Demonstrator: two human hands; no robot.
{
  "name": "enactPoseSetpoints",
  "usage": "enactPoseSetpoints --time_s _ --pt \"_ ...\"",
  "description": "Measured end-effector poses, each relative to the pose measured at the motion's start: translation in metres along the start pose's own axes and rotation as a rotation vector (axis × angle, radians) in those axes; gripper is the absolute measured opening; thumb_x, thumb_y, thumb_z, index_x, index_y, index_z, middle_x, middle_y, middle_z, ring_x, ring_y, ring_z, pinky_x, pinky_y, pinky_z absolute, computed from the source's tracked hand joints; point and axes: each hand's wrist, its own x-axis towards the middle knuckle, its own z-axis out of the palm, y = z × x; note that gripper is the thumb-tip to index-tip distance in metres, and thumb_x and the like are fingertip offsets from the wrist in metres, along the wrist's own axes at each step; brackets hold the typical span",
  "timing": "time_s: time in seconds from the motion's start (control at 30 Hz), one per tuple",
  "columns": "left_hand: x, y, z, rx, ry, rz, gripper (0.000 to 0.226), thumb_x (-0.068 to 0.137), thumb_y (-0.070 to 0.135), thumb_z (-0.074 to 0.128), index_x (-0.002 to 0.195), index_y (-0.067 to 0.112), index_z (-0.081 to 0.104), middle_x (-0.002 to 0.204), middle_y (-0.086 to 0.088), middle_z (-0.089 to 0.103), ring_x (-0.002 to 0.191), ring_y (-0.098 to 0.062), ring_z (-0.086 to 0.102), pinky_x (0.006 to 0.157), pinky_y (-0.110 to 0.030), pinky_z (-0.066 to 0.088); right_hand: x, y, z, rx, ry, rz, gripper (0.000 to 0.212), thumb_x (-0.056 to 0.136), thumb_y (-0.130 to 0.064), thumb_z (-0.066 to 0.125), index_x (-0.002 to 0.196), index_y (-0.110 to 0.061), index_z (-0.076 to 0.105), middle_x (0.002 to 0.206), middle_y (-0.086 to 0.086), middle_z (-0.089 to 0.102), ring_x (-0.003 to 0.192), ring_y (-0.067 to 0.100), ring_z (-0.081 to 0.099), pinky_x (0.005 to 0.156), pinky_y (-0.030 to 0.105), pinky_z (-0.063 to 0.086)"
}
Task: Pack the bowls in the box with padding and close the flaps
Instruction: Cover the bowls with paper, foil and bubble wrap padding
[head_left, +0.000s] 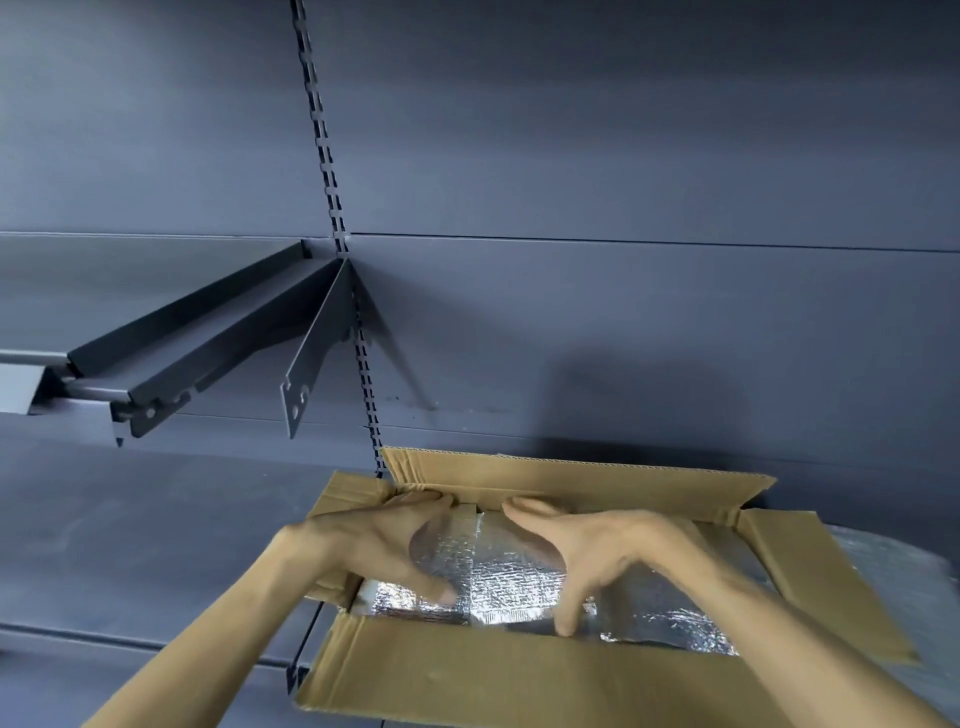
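Observation:
An open cardboard box (519, 675) stands on a dark shelf, all its flaps spread outward. Silver foil padding (511, 582) fills its inside and hides whatever lies beneath; no bowl shows. My left hand (374, 540) reaches into the box's left part with spread fingers, fingertips at the far wall and thumb down on the foil. My right hand (587, 545) lies over the middle of the foil, fingers spread, thumb and fingertips touching the padding near the front wall. Neither hand grips anything.
The far flap (571, 475) stands up against the grey back panel. More silvery wrap (904, 577) lies on the shelf right of the box. A shelf bracket (311, 358) and a slotted upright (332, 208) jut out above left.

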Motion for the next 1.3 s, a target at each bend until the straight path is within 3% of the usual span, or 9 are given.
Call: enactPoseSetpoints --time_s 0.13,0.27,0.43,0.57,0.73,0.93,1.03,1.17,1.3 --pt "0.002 0.018 0.001 -0.049 0.168 0.137 0.086 0.079 0.084 0.05 0.153 0.047 0.025 0.161 0.024 0.022 0.149 -0.003 0.02 0.122 -0.039 0.025 -0.01 0.001 -0.005 0.135 -0.001 -0.024 0.128 0.064 -0.063 0.086 0.158 -0.052 0.001 0.16 -0.036 -0.014 0.146 -0.01 -0.006 0.124 0.031 0.006" --pt "0.011 0.032 0.013 0.064 0.208 0.238 0.062 0.09 0.071 0.043 0.147 0.047 0.035 0.152 0.023 0.037 0.143 0.0 0.029 0.119 -0.039 0.029 -0.009 0.002 0.002 0.154 0.07 -0.061 0.1 0.074 -0.087 0.056 0.157 -0.051 0.015 0.164 -0.032 -0.007 0.153 -0.002 0.006 0.123 0.033 0.014" --pt "0.017 0.036 0.018 -0.015 0.301 0.288 0.042 0.09 0.02 0.041 0.125 0.025 0.063 0.129 0.022 0.056 0.124 0.001 0.049 0.109 -0.033 0.041 -0.007 0.001 0.016 0.143 0.033 -0.028 0.11 0.067 -0.102 0.031 0.159 -0.048 0.006 0.165 -0.028 -0.013 0.154 0.002 0.002 0.125 0.039 0.009" --pt "0.021 0.036 0.023 0.041 0.306 0.19 0.031 0.094 0.04 0.036 0.105 0.028 0.062 0.117 0.012 0.063 0.114 -0.012 0.056 0.098 -0.04 0.047 -0.001 -0.002 0.03 0.487 0.133 -0.055 0.088 0.084 -0.088 0.014 0.16 -0.043 0.009 0.153 -0.034 0.004 0.144 -0.009 0.002 0.121 0.028 0.001" --pt "0.027 0.032 0.038 0.054 0.332 0.264 0.019 0.092 0.042 0.048 0.102 0.032 0.06 0.108 0.021 0.055 0.111 0.003 0.048 0.099 -0.036 0.043 0.008 0.005 0.054 0.382 0.304 -0.097 0.049 0.109 -0.032 0.035 0.158 -0.029 0.033 0.163 -0.02 0.022 0.143 -0.009 0.018 0.118 0.022 0.013" --pt "0.028 0.033 0.042 0.058 0.318 0.208 0.049 0.078 0.082 0.054 0.109 0.044 0.053 0.115 0.027 0.049 0.115 0.005 0.044 0.091 -0.027 0.03 0.016 0.014 0.071 0.414 0.508 -0.204 0.048 0.104 -0.013 0.043 0.151 -0.025 0.044 0.145 -0.038 0.026 0.13 -0.032 0.014 0.103 -0.004 0.011" --pt "0.03 0.035 0.047 0.191 0.288 0.19 0.077 0.066 0.093 0.051 0.13 0.052 0.042 0.14 0.032 0.032 0.135 0.003 0.028 0.104 -0.034 0.023 0.015 0.014 0.068 0.524 0.621 -0.233 0.046 0.103 -0.003 0.044 0.145 -0.02 0.053 0.146 -0.024 0.04 0.139 -0.014 0.028 0.119 0.018 0.022" --pt "0.036 0.036 0.047 0.244 0.27 0.238 0.084 0.067 0.091 0.052 0.141 0.057 0.03 0.151 0.029 0.024 0.142 0.002 0.017 0.116 -0.035 0.015 -0.012 0.024 0.048 0.434 0.739 -0.218 0.046 0.1 -0.001 0.05 0.137 -0.027 0.06 0.141 -0.02 0.046 0.133 0.003 0.044 0.115 0.032 0.034" --pt "0.04 0.033 0.052 0.267 0.225 0.255 0.083 0.076 0.084 0.051 0.146 0.064 0.012 0.159 0.023 0.015 0.136 0.017 -0.006 0.118 -0.034 -0.009 -0.06 0.061 0.024 0.16 0.434 -0.111 0.061 0.091 -0.032 0.065 0.145 -0.049 0.046 0.153 -0.031 0.024 0.145 -0.009 0.018 0.121 0.037 0.025"
